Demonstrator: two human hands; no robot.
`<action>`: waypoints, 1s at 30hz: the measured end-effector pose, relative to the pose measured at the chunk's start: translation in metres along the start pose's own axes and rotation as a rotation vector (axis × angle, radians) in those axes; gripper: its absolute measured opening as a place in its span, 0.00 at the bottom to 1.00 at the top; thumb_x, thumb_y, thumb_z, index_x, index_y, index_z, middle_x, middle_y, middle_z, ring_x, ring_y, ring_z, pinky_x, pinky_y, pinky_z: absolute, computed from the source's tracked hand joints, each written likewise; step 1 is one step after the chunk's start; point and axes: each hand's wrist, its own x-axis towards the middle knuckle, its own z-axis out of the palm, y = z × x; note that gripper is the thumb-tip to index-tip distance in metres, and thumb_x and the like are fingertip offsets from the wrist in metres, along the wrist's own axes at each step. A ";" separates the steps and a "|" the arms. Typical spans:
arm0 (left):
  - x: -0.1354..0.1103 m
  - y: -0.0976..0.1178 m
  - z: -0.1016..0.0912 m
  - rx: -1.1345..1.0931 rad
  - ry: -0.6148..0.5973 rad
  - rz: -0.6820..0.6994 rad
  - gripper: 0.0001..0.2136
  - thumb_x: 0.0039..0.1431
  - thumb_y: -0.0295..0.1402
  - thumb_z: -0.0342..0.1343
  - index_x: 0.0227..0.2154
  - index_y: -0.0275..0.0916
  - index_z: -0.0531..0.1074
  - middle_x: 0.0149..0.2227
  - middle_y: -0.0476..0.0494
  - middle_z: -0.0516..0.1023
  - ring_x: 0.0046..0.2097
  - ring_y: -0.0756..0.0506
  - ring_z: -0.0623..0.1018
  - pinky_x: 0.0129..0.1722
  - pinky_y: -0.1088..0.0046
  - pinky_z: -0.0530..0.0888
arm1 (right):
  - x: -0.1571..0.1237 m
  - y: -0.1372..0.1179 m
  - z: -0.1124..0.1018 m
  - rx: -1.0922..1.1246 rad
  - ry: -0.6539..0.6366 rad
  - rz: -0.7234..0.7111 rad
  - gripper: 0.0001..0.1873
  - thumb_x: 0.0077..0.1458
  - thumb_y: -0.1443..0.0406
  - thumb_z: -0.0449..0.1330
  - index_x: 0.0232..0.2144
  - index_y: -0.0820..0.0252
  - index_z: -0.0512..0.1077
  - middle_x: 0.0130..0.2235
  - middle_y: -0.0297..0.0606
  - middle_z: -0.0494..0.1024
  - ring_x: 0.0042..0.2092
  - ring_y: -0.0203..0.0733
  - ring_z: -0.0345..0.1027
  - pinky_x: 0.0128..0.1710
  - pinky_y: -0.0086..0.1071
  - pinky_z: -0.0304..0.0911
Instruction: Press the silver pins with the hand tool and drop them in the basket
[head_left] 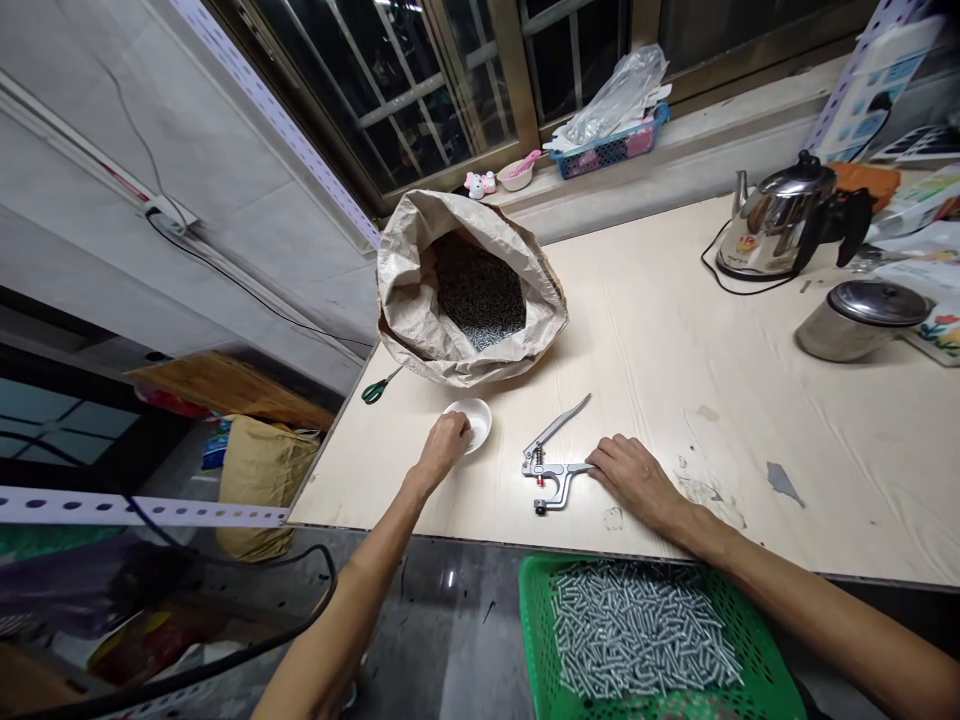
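Note:
My left hand (444, 444) rests on the near rim of a small white dish (472, 418), its fingers curled in a pinch; whatever they hold is too small to see. My right hand (634, 476) lies flat on the pale tabletop (675, 340), fingertips touching the lower handle of silver snap pliers (553, 455), whose handles are spread apart. Behind the dish stands an open paper sack (465, 290) filled with small dark metal parts.
Green-handled scissors (379, 387) lie left of the sack at the table edge. A green basket (652, 640) of grey metal pieces sits below the near edge. At the far right are a steel kettle (787, 215) and a lidded steel pot (862, 318).

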 end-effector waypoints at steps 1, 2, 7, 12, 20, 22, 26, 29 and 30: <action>-0.002 0.000 -0.003 -0.037 0.029 -0.015 0.06 0.54 0.28 0.49 0.28 0.36 0.72 0.35 0.39 0.76 0.39 0.44 0.74 0.38 0.71 0.69 | 0.000 0.000 -0.002 0.013 -0.012 0.006 0.07 0.61 0.67 0.52 0.32 0.59 0.69 0.34 0.39 0.72 0.37 0.43 0.61 0.36 0.36 0.54; -0.006 0.002 -0.006 -0.110 0.064 -0.039 0.07 0.54 0.29 0.49 0.29 0.36 0.72 0.34 0.40 0.76 0.37 0.44 0.75 0.37 0.71 0.69 | 0.000 0.000 -0.004 0.036 -0.020 0.014 0.07 0.61 0.66 0.52 0.33 0.59 0.70 0.35 0.39 0.72 0.37 0.43 0.62 0.36 0.37 0.54; -0.040 0.044 -0.014 -0.823 0.125 -0.144 0.12 0.51 0.41 0.56 0.28 0.35 0.73 0.25 0.48 0.74 0.26 0.49 0.72 0.28 0.74 0.69 | 0.015 -0.016 -0.026 0.357 0.085 0.087 0.09 0.61 0.61 0.53 0.39 0.59 0.70 0.38 0.41 0.73 0.41 0.44 0.64 0.40 0.40 0.58; -0.071 0.105 -0.002 -1.190 0.047 -0.142 0.13 0.47 0.40 0.61 0.30 0.33 0.74 0.25 0.47 0.75 0.26 0.50 0.74 0.29 0.75 0.71 | 0.051 -0.042 -0.040 0.888 0.084 0.285 0.10 0.59 0.59 0.55 0.36 0.59 0.69 0.34 0.36 0.74 0.33 0.37 0.66 0.32 0.32 0.62; -0.070 0.123 0.009 -1.557 -0.133 -0.277 0.21 0.35 0.40 0.70 0.29 0.31 0.73 0.23 0.47 0.76 0.24 0.52 0.74 0.28 0.76 0.73 | 0.055 -0.045 -0.031 0.923 0.062 0.357 0.11 0.57 0.59 0.55 0.26 0.59 0.68 0.26 0.34 0.73 0.29 0.35 0.65 0.29 0.31 0.59; -0.069 0.118 0.009 -1.623 -0.228 -0.311 0.23 0.32 0.41 0.72 0.29 0.30 0.73 0.22 0.47 0.76 0.24 0.53 0.73 0.27 0.77 0.74 | 0.050 -0.044 -0.029 0.943 0.047 0.346 0.11 0.58 0.60 0.54 0.26 0.59 0.68 0.25 0.33 0.72 0.28 0.34 0.65 0.29 0.31 0.60; -0.071 0.105 0.011 -1.705 -0.317 -0.363 0.23 0.31 0.40 0.73 0.29 0.30 0.73 0.25 0.45 0.77 0.24 0.54 0.74 0.28 0.78 0.75 | 0.055 -0.043 -0.030 1.037 0.037 0.394 0.11 0.59 0.59 0.52 0.29 0.60 0.68 0.24 0.32 0.72 0.26 0.33 0.66 0.28 0.31 0.61; -0.073 0.095 0.018 -1.663 -0.189 -0.407 0.22 0.32 0.39 0.73 0.30 0.30 0.73 0.25 0.47 0.77 0.24 0.54 0.74 0.27 0.79 0.74 | 0.083 -0.053 -0.042 1.051 0.123 0.394 0.12 0.59 0.59 0.52 0.32 0.60 0.69 0.25 0.34 0.73 0.27 0.35 0.68 0.29 0.32 0.63; -0.074 0.093 0.021 -1.632 -0.145 -0.418 0.22 0.33 0.38 0.72 0.31 0.30 0.74 0.24 0.48 0.77 0.23 0.54 0.74 0.27 0.79 0.74 | 0.096 -0.058 -0.047 1.057 0.131 0.348 0.13 0.60 0.59 0.51 0.34 0.61 0.70 0.29 0.36 0.74 0.29 0.35 0.69 0.31 0.33 0.64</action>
